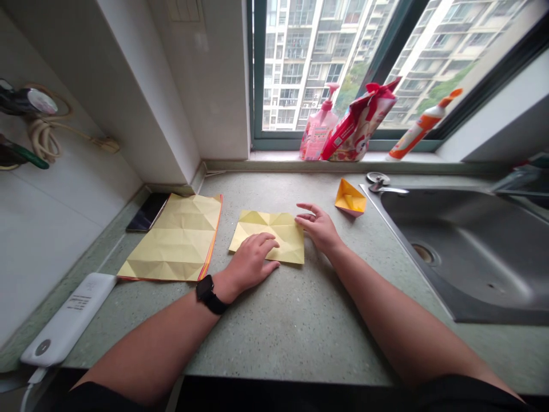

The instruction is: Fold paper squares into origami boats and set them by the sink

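sheet [287,236] beneath left hand [247,260], right hand [322,230] at edge | fingers [264,237] unclenched | stack [178,237], origami [344,201], sink [476,252]

Lettering in view from where I stand in the room: none legible. White power bank [71,320]: several short rows of small dark print on the upper face, too fine to read, with a fainter mark nearer the far end. Pink pump bottle [318,133]: reddish lettering across the front, blurred. Red bag [363,126]: pale characters along the red side, near a small whitish panel (I squint at it, and its contents are a blur). Orange-and-white bottle [417,133]: markings on the body, smeared beyond reading.
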Action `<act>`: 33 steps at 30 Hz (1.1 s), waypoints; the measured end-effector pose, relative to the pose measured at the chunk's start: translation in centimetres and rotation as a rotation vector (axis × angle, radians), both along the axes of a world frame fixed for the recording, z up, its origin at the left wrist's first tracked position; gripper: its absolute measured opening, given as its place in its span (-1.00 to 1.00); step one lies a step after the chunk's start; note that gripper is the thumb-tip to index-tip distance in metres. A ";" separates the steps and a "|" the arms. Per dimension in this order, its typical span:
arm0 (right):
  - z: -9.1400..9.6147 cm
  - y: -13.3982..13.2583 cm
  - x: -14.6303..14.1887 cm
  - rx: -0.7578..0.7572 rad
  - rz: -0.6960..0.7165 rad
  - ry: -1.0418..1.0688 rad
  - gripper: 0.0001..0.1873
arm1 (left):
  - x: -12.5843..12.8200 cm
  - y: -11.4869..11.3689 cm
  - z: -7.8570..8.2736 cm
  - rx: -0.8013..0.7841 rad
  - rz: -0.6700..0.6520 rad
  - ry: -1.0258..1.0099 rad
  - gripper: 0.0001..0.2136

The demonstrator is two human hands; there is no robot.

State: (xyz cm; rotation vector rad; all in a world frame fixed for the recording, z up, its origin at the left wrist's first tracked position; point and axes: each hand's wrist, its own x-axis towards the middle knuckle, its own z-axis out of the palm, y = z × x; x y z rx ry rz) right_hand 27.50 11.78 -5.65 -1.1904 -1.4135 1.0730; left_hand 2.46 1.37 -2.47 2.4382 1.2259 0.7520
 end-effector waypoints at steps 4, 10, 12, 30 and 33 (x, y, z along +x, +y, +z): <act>0.1 0.2 0.1 0.198 -0.114 -0.057 -0.59 | 0.0 0.3 -0.2 0.011 -0.006 0.011 -0.83; 0.4 0.2 0.3 0.307 -0.173 -0.163 -0.75 | 0.1 0.5 -0.2 0.028 0.004 0.048 -0.85; 0.5 0.3 0.3 0.326 -0.174 -0.227 -0.76 | 0.1 0.5 -0.1 0.033 -0.007 0.063 -0.92; 0.6 -0.3 0.8 0.519 0.327 -0.519 -0.50 | -0.4 1.2 0.3 0.054 0.346 -0.155 -0.82; 0.2 0.2 0.9 0.495 0.185 -0.495 -0.76 | -0.5 1.3 0.2 0.045 0.347 -0.238 -0.84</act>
